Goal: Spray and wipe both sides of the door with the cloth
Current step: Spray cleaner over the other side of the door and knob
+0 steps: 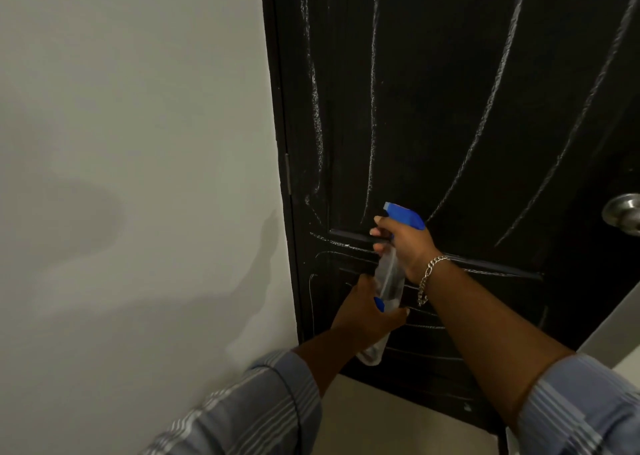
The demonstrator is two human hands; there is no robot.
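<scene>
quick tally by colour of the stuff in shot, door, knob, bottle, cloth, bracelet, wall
black: 1, the door
silver: 2, the door knob and the bracelet
clear with blue parts: 1, the spray bottle, gripped by the right hand
pale or whitish: 2, the cloth hanging below the left hand, and the wall
total: 6

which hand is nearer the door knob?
Right. The right hand, holding the spray bottle by its trigger head, sits level with the door knob. The left hand is lower and further left, at the bottle's base.
</scene>
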